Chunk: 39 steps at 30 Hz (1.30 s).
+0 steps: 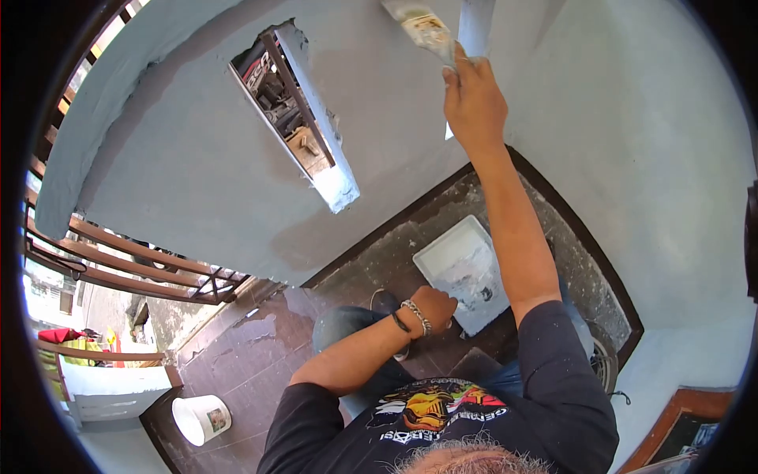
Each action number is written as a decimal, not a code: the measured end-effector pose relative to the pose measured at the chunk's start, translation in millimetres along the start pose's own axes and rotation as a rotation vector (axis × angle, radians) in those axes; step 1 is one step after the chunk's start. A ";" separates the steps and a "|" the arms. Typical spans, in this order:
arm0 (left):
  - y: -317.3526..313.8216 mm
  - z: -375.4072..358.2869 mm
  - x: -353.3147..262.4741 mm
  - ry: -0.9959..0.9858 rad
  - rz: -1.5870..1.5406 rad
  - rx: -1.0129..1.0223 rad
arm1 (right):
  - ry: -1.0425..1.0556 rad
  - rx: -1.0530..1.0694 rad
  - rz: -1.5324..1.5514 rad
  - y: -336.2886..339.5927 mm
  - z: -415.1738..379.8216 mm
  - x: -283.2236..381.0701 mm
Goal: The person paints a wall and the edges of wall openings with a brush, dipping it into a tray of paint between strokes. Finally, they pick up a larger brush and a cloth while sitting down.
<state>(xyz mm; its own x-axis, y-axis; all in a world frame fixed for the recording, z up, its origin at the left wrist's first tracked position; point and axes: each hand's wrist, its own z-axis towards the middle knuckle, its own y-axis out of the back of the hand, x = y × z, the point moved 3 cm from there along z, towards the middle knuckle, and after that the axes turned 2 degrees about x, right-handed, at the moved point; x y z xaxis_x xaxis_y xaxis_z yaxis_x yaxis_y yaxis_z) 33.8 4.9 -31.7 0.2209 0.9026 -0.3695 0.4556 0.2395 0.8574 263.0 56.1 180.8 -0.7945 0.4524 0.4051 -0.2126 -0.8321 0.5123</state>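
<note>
My right hand [476, 107] is raised at the top, closed round the handle of a paint-smeared brush [426, 30]. The brush is beside the grey wall [395, 103], near a narrow pale opening; whether its bristles touch the wall is unclear. Low in the middle, my left hand [433, 310] is closed in front of my knee, with a bracelet and a dark band on the wrist. What it holds, if anything, is hidden. Just beyond it a white paint tray [442, 257] lies on the floor, with wet pale paint and a darker patch inside.
A slot-shaped opening [296, 99] with a dark bar cuts through the wall. A white bucket [201, 419] stands on the tiled floor [253, 363] at lower left. Curved brown railings [142, 265] run along the left. A brown-framed panel [683, 426] is at lower right.
</note>
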 end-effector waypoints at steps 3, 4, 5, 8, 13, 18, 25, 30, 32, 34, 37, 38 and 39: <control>-4.3 1.8 2.4 0.002 -0.003 0.016 | -0.016 0.121 -0.040 -37.7 -44.5 -23.5; -4.1 1.1 2.3 0.007 0.002 0.029 | -0.022 0.176 -0.062 -58.7 -73.1 -37.0; -2.2 -0.1 1.8 0.015 0.007 0.041 | -0.051 0.246 -0.085 -73.2 -108.9 -50.3; -12.0 -2.3 2.4 0.024 0.018 0.038 | -0.197 0.544 -0.088 -113.0 -233.1 -97.4; -7.3 -6.5 4.1 0.019 0.010 0.057 | -0.404 0.628 0.000 -109.9 -306.6 -113.6; -6.7 -7.0 0.7 0.019 0.013 0.061 | -0.271 0.161 0.150 -79.5 -178.6 -85.1; -3.5 -5.5 -2.4 0.015 -0.010 0.083 | -0.182 0.320 -0.060 -118.6 -189.0 -89.1; -1.7 -5.6 0.6 0.025 0.002 0.088 | -0.391 0.557 -0.032 -120.9 -275.2 -127.0; -6.2 -6.4 0.0 0.023 -0.009 0.092 | -0.428 0.515 -0.004 -114.0 -271.1 -125.2; -7.0 -6.2 -1.0 0.026 0.003 0.092 | -0.349 0.310 0.078 -99.1 -220.2 -106.8; -9.8 -2.6 1.1 0.032 -0.003 0.111 | -0.131 0.014 0.203 -51.9 -95.8 -42.8; -10.3 -1.7 2.0 0.032 -0.007 0.119 | -0.079 -0.022 0.174 -42.2 -72.2 -26.8; -10.1 -2.4 2.4 0.035 -0.006 0.114 | -0.028 -0.058 0.144 -38.7 -61.1 -16.3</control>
<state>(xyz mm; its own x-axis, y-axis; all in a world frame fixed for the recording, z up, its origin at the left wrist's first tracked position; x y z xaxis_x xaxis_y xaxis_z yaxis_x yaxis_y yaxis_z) 27.7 5.5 -40.4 0.1886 0.9135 -0.3604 0.5528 0.2046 0.8078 249.4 61.3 108.1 -0.8031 0.3349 0.4928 -0.1307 -0.9060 0.4026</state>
